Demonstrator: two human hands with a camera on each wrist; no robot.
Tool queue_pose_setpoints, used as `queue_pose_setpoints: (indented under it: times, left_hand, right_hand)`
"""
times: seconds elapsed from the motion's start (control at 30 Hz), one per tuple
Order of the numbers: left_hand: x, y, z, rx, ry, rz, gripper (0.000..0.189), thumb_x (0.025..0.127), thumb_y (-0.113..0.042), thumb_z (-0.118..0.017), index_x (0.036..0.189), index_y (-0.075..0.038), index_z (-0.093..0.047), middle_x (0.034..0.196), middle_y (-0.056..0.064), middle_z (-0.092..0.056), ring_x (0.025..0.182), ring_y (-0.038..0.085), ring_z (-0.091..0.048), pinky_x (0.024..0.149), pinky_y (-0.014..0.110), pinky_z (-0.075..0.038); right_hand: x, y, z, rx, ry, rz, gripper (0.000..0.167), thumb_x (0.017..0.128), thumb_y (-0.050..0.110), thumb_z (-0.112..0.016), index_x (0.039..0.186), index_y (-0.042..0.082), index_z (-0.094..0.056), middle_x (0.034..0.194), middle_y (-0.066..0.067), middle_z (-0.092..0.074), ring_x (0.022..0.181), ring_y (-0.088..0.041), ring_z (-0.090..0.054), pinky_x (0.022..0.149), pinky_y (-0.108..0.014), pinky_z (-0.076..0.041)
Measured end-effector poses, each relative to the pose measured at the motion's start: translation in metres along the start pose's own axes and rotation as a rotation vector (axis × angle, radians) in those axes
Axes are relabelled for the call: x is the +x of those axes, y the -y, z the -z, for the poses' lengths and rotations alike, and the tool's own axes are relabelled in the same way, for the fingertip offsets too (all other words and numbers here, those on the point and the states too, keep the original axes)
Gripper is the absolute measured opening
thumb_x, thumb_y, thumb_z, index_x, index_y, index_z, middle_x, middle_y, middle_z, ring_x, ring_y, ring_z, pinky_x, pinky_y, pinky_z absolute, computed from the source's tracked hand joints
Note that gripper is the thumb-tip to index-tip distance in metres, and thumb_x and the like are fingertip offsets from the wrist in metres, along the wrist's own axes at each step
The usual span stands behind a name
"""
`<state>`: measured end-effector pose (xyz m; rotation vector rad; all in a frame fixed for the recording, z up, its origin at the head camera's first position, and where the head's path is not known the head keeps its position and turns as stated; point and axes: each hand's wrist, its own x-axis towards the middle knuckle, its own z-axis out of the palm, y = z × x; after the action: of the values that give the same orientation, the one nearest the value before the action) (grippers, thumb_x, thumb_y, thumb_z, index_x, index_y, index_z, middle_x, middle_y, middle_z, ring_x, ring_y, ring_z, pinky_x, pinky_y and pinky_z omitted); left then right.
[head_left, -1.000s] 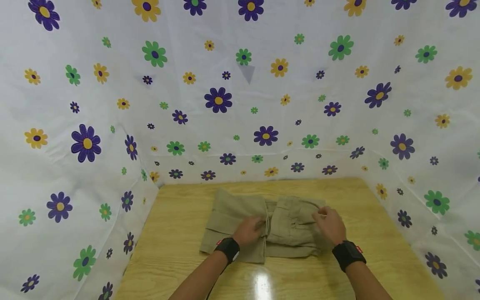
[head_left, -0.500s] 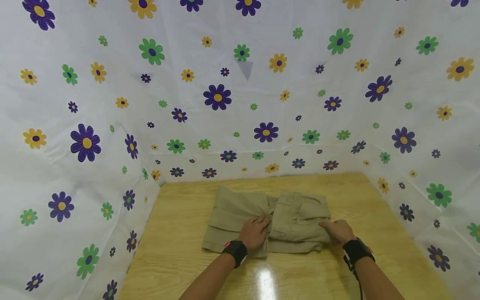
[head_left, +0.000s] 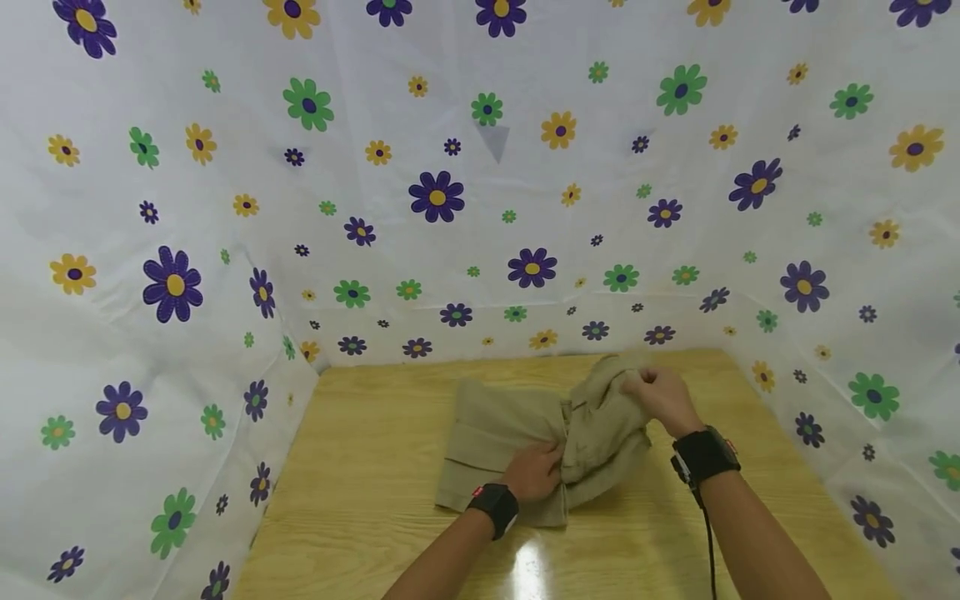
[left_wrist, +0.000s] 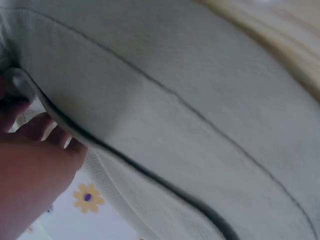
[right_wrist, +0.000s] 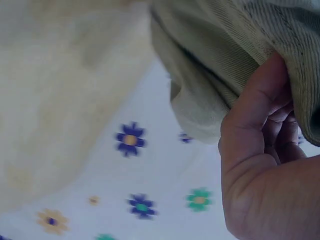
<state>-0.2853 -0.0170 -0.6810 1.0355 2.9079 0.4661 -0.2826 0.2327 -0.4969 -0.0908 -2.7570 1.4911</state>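
Folded khaki trousers lie on the wooden table, their right part bunched and lifted. My right hand pinches the raised right end; in the right wrist view, the thumb of the right hand presses on the cloth and the other fingers curl behind it. Near the middle of the garment, my left hand holds the cloth at a layered edge. In the left wrist view, the fingers of the left hand are curled at that edge, partly hidden by the fabric.
The wooden table extends around the garment. White sheeting printed with flowers stands at the back and on both sides. Each wrist wears a black band, and a cable hangs from the right one.
My right hand has risen and moved away from me, lifting and bunching the right end of the trousers. The left part and my left hand have shifted slightly right.
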Motion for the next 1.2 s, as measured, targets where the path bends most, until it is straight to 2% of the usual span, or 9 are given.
queue_pose_setpoints:
  times: [0.13, 0.23, 0.47, 0.57, 0.7, 0.87, 0.97, 1.1, 1.2]
  left_hand:
    - [0.003, -0.013, -0.003, 0.106, -0.042, -0.114, 0.043, 0.101, -0.025, -0.048, 0.141, -0.011, -0.054, 0.143, 0.006, -0.053, 0.126, 0.02, -0.054, 0.102, 0.03, -0.044]
    - [0.001, -0.019, -0.005, 0.149, -0.039, -0.119, 0.037, 0.101, -0.028, -0.047, 0.132, -0.015, -0.062, 0.134, 0.001, -0.058, 0.116, 0.016, -0.058, 0.096, 0.028, -0.047]
    - [-0.008, -0.021, -0.001, -0.126, 0.115, 0.022, 0.043, 0.102, -0.039, -0.047, 0.132, -0.01, -0.056, 0.128, 0.002, -0.058, 0.116, 0.015, -0.053, 0.099, 0.029, -0.042]
    - [-0.017, -0.018, -0.002, -0.19, 0.165, 0.046, 0.044, 0.102, -0.044, -0.043, 0.128, -0.01, -0.055, 0.125, 0.0, -0.057, 0.114, 0.012, -0.051, 0.099, 0.026, -0.04]
    - [-0.036, -0.022, 0.027, -0.316, 0.297, 0.094, 0.049, 0.1, -0.05, -0.043, 0.125, -0.011, -0.059, 0.123, -0.005, -0.059, 0.112, 0.009, -0.052, 0.098, 0.025, -0.04]
    - [-0.062, -0.016, 0.08, -0.481, 0.428, -0.083, 0.054, 0.102, -0.048, -0.044, 0.146, -0.015, -0.047, 0.142, -0.006, -0.05, 0.127, 0.008, -0.045, 0.104, 0.027, -0.037]
    - [-0.07, -0.001, 0.099, -0.505, 0.351, -0.174, 0.043, 0.106, -0.035, -0.043, 0.142, -0.013, -0.051, 0.137, -0.005, -0.053, 0.12, 0.008, -0.05, 0.098, 0.027, -0.043]
    - [-0.064, 0.013, 0.111, -0.429, 0.055, -0.043, 0.026, 0.105, -0.023, -0.045, 0.102, -0.014, -0.068, 0.087, -0.007, -0.063, 0.073, 0.006, -0.057, 0.065, 0.024, -0.047]
    - [-0.053, 0.021, 0.109, -0.284, -0.172, 0.066, 0.023, 0.103, -0.02, -0.05, 0.085, -0.015, -0.064, 0.067, -0.003, -0.055, 0.054, 0.011, -0.049, 0.051, 0.026, -0.04]
  right_hand:
    - [0.003, 0.039, -0.028, -0.137, 0.024, 0.122, 0.021, 0.087, 0.02, -0.067, 0.077, 0.007, -0.056, 0.071, -0.005, -0.049, 0.062, -0.018, -0.044, 0.056, -0.029, -0.037]
    - [0.004, 0.06, -0.064, -0.23, 0.051, 0.2, 0.036, 0.081, 0.017, -0.071, 0.064, 0.014, -0.04, 0.06, 0.003, -0.027, 0.053, -0.014, -0.026, 0.051, -0.028, -0.023]
    - [0.008, 0.071, -0.164, -0.281, 0.123, 0.311, 0.042, 0.08, 0.009, -0.065, 0.055, 0.018, -0.032, 0.053, 0.008, -0.018, 0.048, -0.01, -0.014, 0.046, -0.027, -0.016]
    - [0.001, 0.07, -0.192, -0.234, 0.256, 0.289, 0.047, 0.088, 0.016, -0.063, 0.051, 0.019, -0.033, 0.049, 0.008, -0.02, 0.043, -0.009, -0.014, 0.043, -0.026, -0.019]
    - [-0.01, 0.061, -0.211, -0.22, 0.462, 0.174, 0.053, 0.093, 0.032, -0.062, 0.047, 0.019, -0.039, 0.043, 0.008, -0.025, 0.04, -0.008, -0.017, 0.04, -0.025, -0.024]
    - [-0.016, 0.044, -0.219, -0.24, 0.558, 0.214, 0.047, 0.093, 0.031, -0.059, 0.051, 0.018, -0.043, 0.046, 0.009, -0.031, 0.041, -0.007, -0.023, 0.042, -0.024, -0.025]
    - [-0.014, 0.04, -0.209, -0.147, 0.561, 0.243, 0.035, 0.097, 0.031, -0.055, 0.068, 0.013, -0.062, 0.06, 0.007, -0.05, 0.051, -0.009, -0.043, 0.051, -0.026, -0.04]
    - [-0.009, 0.034, -0.182, -0.068, 0.397, 0.273, 0.026, 0.102, 0.021, -0.051, 0.109, 0.003, -0.069, 0.097, -0.006, -0.067, 0.083, -0.02, -0.062, 0.073, -0.038, -0.051]
    - [-0.011, 0.016, -0.173, -0.199, 0.207, 0.39, 0.018, 0.098, 0.009, -0.058, 0.111, 0.001, -0.067, 0.105, -0.012, -0.065, 0.089, -0.025, -0.062, 0.075, -0.042, -0.052]
